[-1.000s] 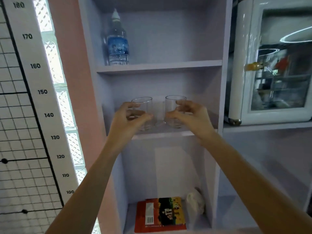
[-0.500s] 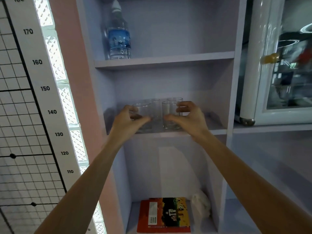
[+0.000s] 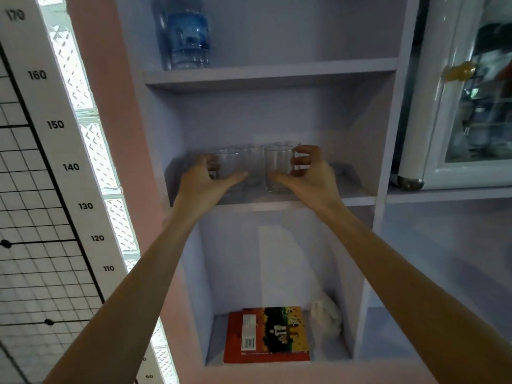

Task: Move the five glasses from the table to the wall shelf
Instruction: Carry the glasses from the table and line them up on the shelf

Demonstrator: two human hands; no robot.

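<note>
Several clear glasses stand on the middle board of the lilac wall shelf (image 3: 357,196). My left hand (image 3: 203,182) is wrapped around the front left glass (image 3: 231,164), thumb in front and fingers at its left side. My right hand (image 3: 306,174) is curled around the front right glass (image 3: 277,169), thumb at its base. Both of these glasses rest upright on the board. Behind them a third glass (image 3: 253,159) shows between the two, and the rim of another glass (image 3: 288,144) peeks over the right one.
A water bottle (image 3: 188,37) stands on the shelf above. Below lie a red book (image 3: 267,335) and a white crumpled bag (image 3: 325,318). A glass-door cabinet (image 3: 471,106) sits to the right, and a height chart (image 3: 55,162) hangs on the left.
Both hands carried their glasses forward and set them down on the middle board, in front of the two at the back. The view has shifted closer to the shelf.
</note>
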